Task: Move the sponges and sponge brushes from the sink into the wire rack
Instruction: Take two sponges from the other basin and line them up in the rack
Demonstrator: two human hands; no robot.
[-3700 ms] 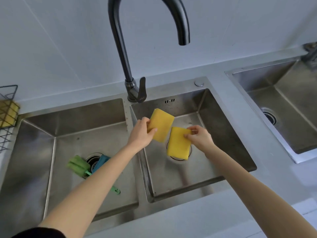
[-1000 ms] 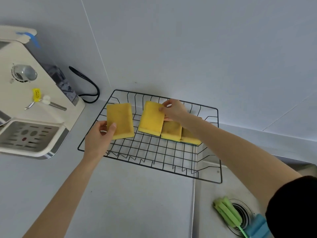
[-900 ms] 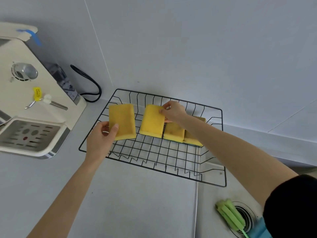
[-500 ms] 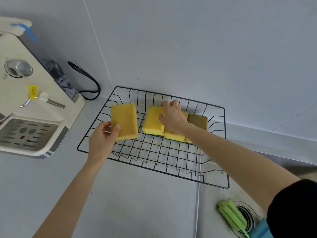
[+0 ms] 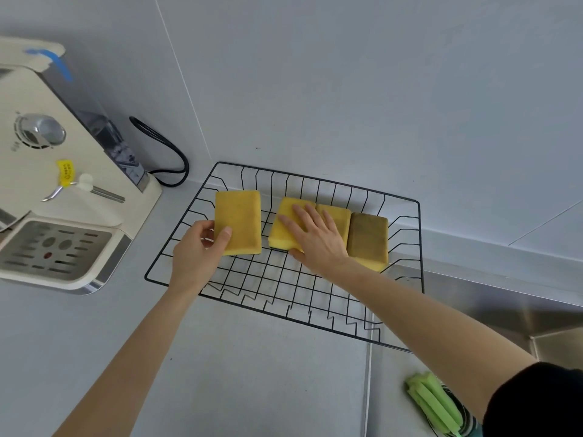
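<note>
The black wire rack [image 5: 285, 314] stands on the counter against the wall. My left hand [image 5: 197, 251] grips a yellow sponge [image 5: 239, 216] by its near corner over the rack's left side. My right hand [image 5: 319, 244] lies on a second yellow sponge [image 5: 283, 232] resting in the rack, fingers spread over its top and thumb at its near edge. Beside it lie another yellow sponge [image 5: 339, 216] and one with a brownish scouring face [image 5: 367, 238]. A green sponge brush [image 5: 432, 402] lies in the sink [image 5: 504, 310] at the lower right, a blue one mostly hidden beside it.
A cream countertop appliance [image 5: 47, 184] with a drip tray stands left of the rack, its black cable [image 5: 168, 152] looping along the wall. Grey counter [image 5: 252, 373] stretches in front of the rack. The rack's right end overhangs the sink edge.
My right hand has laid its sponge down flat in the rack beside the other two and spread its fingers over it. My left hand keeps its sponge above the rack's left side.
</note>
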